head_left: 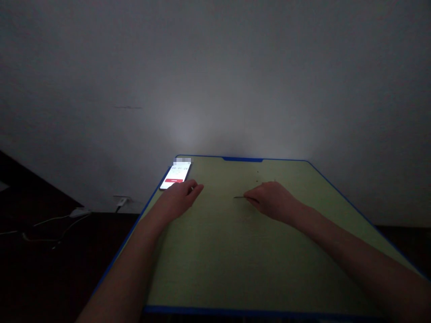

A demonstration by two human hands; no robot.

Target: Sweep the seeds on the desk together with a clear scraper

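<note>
My right hand [269, 199] is closed in a pinch over the middle of the table, gripping a thin dark pointed thing [238, 197]. Its slim tip sticks out to the left of my fingers; the rest is hidden in the hand, and its kind is not clear. My left hand [182, 196] rests beside the lower end of a lit phone [176, 174], its thumb and fingers slightly apart and nothing visible between them. Beyond my right hand lie a few tiny dark specks [257, 181] on the table.
The pale green tabletop [215, 255] has a blue rim and stands against a grey wall [215, 80]. The phone lies at its back left corner. On the dark floor at left are cables and a power strip [80, 212], near a plug [122, 202] in the wall. The room is dim.
</note>
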